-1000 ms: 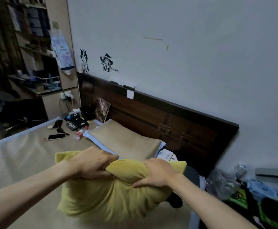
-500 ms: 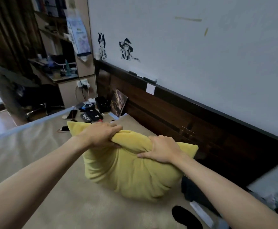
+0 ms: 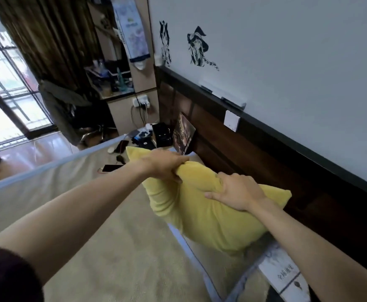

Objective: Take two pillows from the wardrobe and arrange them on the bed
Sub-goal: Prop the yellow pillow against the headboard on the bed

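Observation:
A yellow pillow (image 3: 202, 216) is held above the head of the bed (image 3: 112, 247), close to the dark wooden headboard (image 3: 265, 162). My left hand (image 3: 165, 164) grips its upper edge on the far side. My right hand (image 3: 237, 192) grips the same edge nearer to me. Under the yellow pillow lies a beige pillow with a light blue border (image 3: 217, 269), mostly hidden.
A phone (image 3: 110, 168), a mouse, black boxes and a picture card (image 3: 183, 136) lie at the far corner of the bed. Beyond stand a desk with shelves, a chair with a coat (image 3: 62, 105), curtains and a window. A white wall with stickers rises above the headboard.
The yellow pillow has moved forward toward the headboard and over the beige pillow, held by both hands. My view has swung left and closer to the bed.

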### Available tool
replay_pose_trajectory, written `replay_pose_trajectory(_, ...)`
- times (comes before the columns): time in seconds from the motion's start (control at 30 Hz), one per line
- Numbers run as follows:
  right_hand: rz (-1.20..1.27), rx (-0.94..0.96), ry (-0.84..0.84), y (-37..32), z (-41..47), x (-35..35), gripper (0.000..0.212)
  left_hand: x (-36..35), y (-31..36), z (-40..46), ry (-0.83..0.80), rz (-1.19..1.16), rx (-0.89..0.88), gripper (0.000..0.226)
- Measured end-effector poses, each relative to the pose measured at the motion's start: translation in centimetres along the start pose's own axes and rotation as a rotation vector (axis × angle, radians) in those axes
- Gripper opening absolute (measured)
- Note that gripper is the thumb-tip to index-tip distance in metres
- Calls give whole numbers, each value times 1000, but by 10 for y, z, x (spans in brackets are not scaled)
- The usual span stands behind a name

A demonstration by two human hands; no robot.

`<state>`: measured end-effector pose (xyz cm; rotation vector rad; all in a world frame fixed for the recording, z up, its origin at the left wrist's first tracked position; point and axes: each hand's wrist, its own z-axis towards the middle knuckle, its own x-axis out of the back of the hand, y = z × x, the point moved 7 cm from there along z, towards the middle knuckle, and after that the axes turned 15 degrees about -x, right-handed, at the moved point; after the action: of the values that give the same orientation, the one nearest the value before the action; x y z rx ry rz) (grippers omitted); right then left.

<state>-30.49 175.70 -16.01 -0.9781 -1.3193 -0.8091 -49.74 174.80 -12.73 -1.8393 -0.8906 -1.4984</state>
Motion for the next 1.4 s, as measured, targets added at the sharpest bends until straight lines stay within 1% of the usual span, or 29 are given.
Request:
replay_pose_trajectory(0.1, -97, 14, 92, 8, 19, 17, 70, 11, -14, 22, 51, 20, 9, 57)
replay_pose_trajectory(0.23, -144, -33, 161, 18, 44, 40, 67, 24, -37, 42, 140, 60, 53, 50)
replay_pose_trajectory(0.3, -154, -73, 188, 24, 59, 46, 68, 30, -48, 53, 207, 86, 46, 45)
replay_pose_trajectory(0.37, -156, -142, 185, 31, 71, 47, 69, 35, -58, 70, 252, 101, 1, 40)
replay_pose_trajectory(0.53, -143, -385, 129, 55, 92, 28, 72, 32, -82, 131, 267, 90, -180, 36)
replay_pose_trajectory(0.63, -106, -525, 108, 67, 99, 13, 67, 27, -95, 167, 303, 50, -311, 32)
replay_pose_trajectory(0.73, -60, -624, 79, 78, 112, 4, 60, 17, -108, 198, 303, 14, -391, 30)
replay_pose_trajectory(0.77, -75, -647, 92, 82, 119, 2, 59, 14, -113, 209, 307, -1, -411, 31)
replay_pose_trajectory(0.83, -175, -664, 187, 90, 135, -1, 59, 4, -124, 230, 325, -10, -427, 32)
replay_pose_trajectory(0.87, -221, -674, 239, 93, 143, -6, 57, -4, -130, 240, 344, 7, -415, 33)
replay_pose_trajectory(0.9, -241, -698, 251, 96, 151, -17, 56, -16, -136, 249, 360, 22, -387, 33)
replay_pose_trajectory(0.93, -228, -742, 202, 103, 156, -35, 55, -33, -142, 256, 351, 20, -351, 35)
replay_pose_trajectory(0.97, -200, -801, 92, 110, 159, -58, 58, -55, -147, 261, 304, -16, -313, 38)
replay_pose_trajectory(1.03, -153, -914, -163, 119, 153, -109, 71, -110, -153, 264, 124, -167, -254, 53)
replay_pose_trajectory(1.07, -146, -954, -218, 122, 148, -127, 78, -138, -153, 262, 23, -228, -240, 61)
replay_pose_trajectory(1.1, -148, -982, -208, 124, 143, -137, 84, -161, -152, 259, -56, -258, -235, 68)
replay_pose_trajectory(1.17, -164, -1002, -72, 124, 137, -139, 90, -195, -151, 253, -130, -271, -228, 76)
replay_pose_trajectory(1.2, -169, -993, -2, 122, 136, -137, 91, -205, -150, 252, -139, -278, -220, 77)
replay_pose_trajectory(1.27, -172, -949, 56, 118, 136, -137, 92, -212, -140, 253, -105, -284, -218, 79)
replay_pose_trajectory(1.33, -179, -873, 92, 111, 142, -140, 92, -208, -118, 257, 28, -240, -256, 83)
replay_pose_trajectory(1.4, -206, -739, 151, 100, 154, -149, 90, -198, -93, 264, 198, -209, -296, 88)
